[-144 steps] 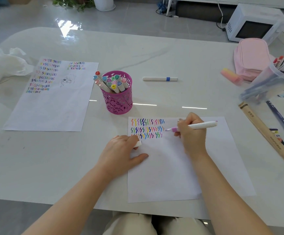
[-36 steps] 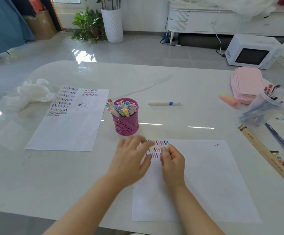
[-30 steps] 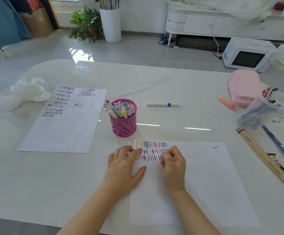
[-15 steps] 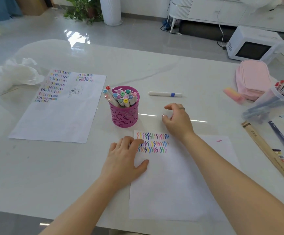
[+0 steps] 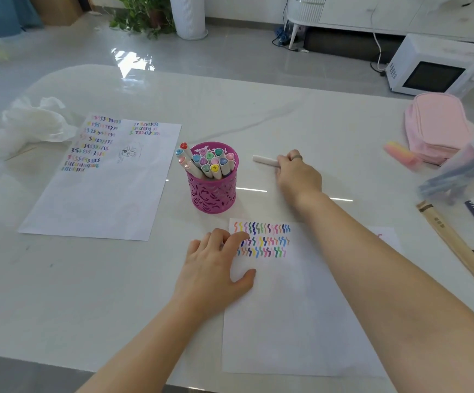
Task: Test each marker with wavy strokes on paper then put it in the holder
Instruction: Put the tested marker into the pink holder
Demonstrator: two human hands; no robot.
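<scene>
The fingers (image 5: pixel 285 163) of the right hand (image 5: pixel 298 177) are curled over one end of a white marker (image 5: pixel 264 160). They seem to pinch it against the thumb. The marker lies flat on the counter (image 5: pixel 287 117). Its bare end sticks out to the left of these fingers, and the rest is hidden under the hand.

The fingers (image 5: pixel 224 239) of the left hand (image 5: pixel 213 268) are spread out flat. They press on the top left corner of the paper (image 5: pixel 287 321), which lies nearer the person than the right fingers. The wavy strokes (image 5: pixel 261 239) sit just to the right of the left fingers.

Here is what could go wrong. The marker is round and the counter is smooth and shiny. If the fingers pinch too softly, the marker could slip and roll away. They also hold it near one end, so the long end could dip and drop when it is lifted.

The pink holder (image 5: pixel 213 194) stands near the left of the right fingers. The end that sticks out points at it. A fast swing back to the paper could bump it.

The cap has to come off too. If the left hand lifts to help, nothing holds the paper down, and it could slide while the marker draws.

The holder is packed with markers (image 5: pixel 210 163), and some lean over the rim. Pushing one more in could knock a leaning one out.
</scene>
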